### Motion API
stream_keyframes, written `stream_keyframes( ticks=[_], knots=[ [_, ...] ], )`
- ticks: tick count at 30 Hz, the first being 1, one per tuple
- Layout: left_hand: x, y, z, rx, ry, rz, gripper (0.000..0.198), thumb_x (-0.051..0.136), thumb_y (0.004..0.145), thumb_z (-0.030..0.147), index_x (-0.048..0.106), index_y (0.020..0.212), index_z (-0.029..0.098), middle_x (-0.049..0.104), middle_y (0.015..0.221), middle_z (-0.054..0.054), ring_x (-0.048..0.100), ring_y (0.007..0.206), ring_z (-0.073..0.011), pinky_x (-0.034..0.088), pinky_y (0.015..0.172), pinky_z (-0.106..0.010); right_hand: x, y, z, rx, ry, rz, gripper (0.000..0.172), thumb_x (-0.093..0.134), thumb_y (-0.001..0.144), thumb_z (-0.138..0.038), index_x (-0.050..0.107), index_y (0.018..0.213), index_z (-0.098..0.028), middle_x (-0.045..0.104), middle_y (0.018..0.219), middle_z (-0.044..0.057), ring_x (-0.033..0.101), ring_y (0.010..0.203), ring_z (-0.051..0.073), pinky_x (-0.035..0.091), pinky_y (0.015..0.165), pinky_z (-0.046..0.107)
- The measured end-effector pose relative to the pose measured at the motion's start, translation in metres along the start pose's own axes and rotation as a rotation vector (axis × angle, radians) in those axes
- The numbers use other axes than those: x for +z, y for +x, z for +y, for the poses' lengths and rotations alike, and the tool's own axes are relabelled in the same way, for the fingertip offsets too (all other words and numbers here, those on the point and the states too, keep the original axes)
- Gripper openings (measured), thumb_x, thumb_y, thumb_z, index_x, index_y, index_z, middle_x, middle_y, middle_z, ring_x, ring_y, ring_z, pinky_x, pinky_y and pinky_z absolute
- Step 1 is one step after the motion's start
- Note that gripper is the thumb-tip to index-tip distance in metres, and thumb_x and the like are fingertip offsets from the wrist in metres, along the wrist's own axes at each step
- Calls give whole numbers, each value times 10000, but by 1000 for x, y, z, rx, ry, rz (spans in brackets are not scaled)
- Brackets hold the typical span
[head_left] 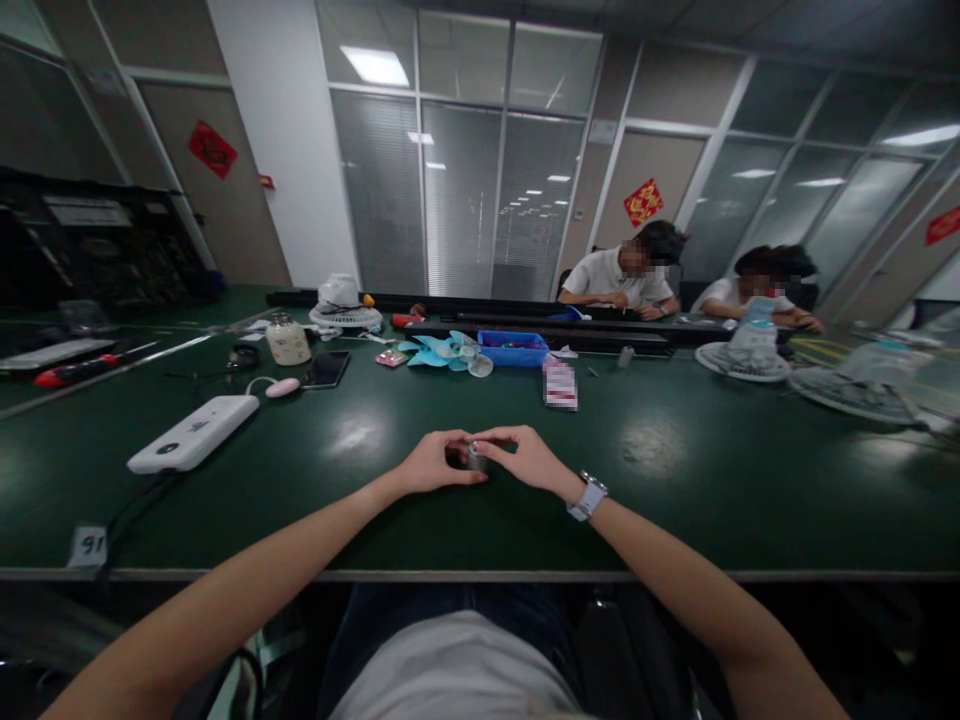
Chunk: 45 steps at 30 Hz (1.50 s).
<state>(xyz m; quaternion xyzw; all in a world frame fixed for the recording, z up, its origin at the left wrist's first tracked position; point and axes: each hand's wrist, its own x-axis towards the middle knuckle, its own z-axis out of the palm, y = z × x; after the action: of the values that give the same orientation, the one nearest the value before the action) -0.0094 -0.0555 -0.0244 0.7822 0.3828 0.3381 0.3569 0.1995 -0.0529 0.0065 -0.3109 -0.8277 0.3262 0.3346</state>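
Just above the green table, in the middle of the head view, a small silvery metal cylinder (475, 458) is between my two hands; its details are too small to make out. My left hand (435, 463) curls round it from the left, thumb below and fingers above. From the right, my right hand (525, 458) has its thumb and fingertips closed on the top of the same cylinder. A light watch is on the right wrist. The fingers partly hide the cylinder.
A white power strip (193, 433) lies to the left, near a phone (327, 370) and a cream bottle (288, 340). Ahead are light-blue fan blades (442, 352), a blue tray (513, 350) and a pink-and-white packet (560, 384). Two people sit across the table.
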Motion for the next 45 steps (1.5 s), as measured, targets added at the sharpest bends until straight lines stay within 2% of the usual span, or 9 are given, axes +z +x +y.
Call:
stream_keyframes(
  ticks=[4,9,14,22,29,34,36,41,45],
  knots=[
    [-1,1,0,26,-7,-18,451,808,699,337,658,1073,133,735,975,-76,692,875,-219,530,798,-323,-5,0,2,-5,32,-60,293,628,896,-373,719,1111,-196,739,1095,63,683,990,222,511,901,372],
    [-1,1,-3,29,-1,-15,514,816,691,361,650,1123,138,735,982,-80,692,864,-217,529,783,-316,-4,1,5,30,99,-11,340,744,792,-395,705,1025,-151,744,983,82,700,894,211,534,858,374],
    [-1,1,-5,38,0,-18,475,807,701,361,659,1083,123,735,940,-76,686,836,-210,520,748,-299,-1,2,0,-3,61,-35,332,654,877,-370,691,1165,-208,732,1108,70,687,974,221,524,865,366],
    [0,2,-7,-2,-2,-18,362,810,686,367,670,908,118,724,846,-59,674,777,-196,505,708,-281,3,5,-6,25,-65,62,176,653,877,-299,775,950,-195,768,948,47,697,859,205,511,770,306],
    [0,4,-6,-30,20,5,336,814,663,349,670,864,122,693,767,-24,639,708,-170,480,650,-256,8,11,-1,-78,-154,188,99,659,861,-208,758,853,-207,743,887,28,677,847,181,496,807,300],
    [-4,1,-5,-15,11,-25,364,815,669,353,677,919,126,725,854,-45,667,791,-190,501,728,-273,-20,14,8,-53,-130,346,158,635,877,-293,753,880,-187,753,908,46,683,862,192,505,803,306],
    [-6,0,-4,-7,11,-34,369,812,677,351,681,941,128,733,896,-53,674,833,-198,504,774,-284,-39,13,20,-12,-156,289,192,638,869,-325,761,916,-186,764,932,53,692,882,204,509,820,319],
    [-12,0,-8,-4,34,-10,378,808,681,367,685,952,134,736,919,-59,682,854,-214,512,789,-307,-76,7,59,117,-306,-58,241,649,846,-368,787,942,-195,780,921,63,708,839,230,523,758,326],
    [-12,1,-12,0,35,-5,411,807,681,399,684,971,136,736,937,-67,685,867,-222,515,793,-314,-82,5,76,175,-396,-99,236,650,835,-332,787,979,-205,785,876,60,709,752,221,521,722,323]
  ],
)
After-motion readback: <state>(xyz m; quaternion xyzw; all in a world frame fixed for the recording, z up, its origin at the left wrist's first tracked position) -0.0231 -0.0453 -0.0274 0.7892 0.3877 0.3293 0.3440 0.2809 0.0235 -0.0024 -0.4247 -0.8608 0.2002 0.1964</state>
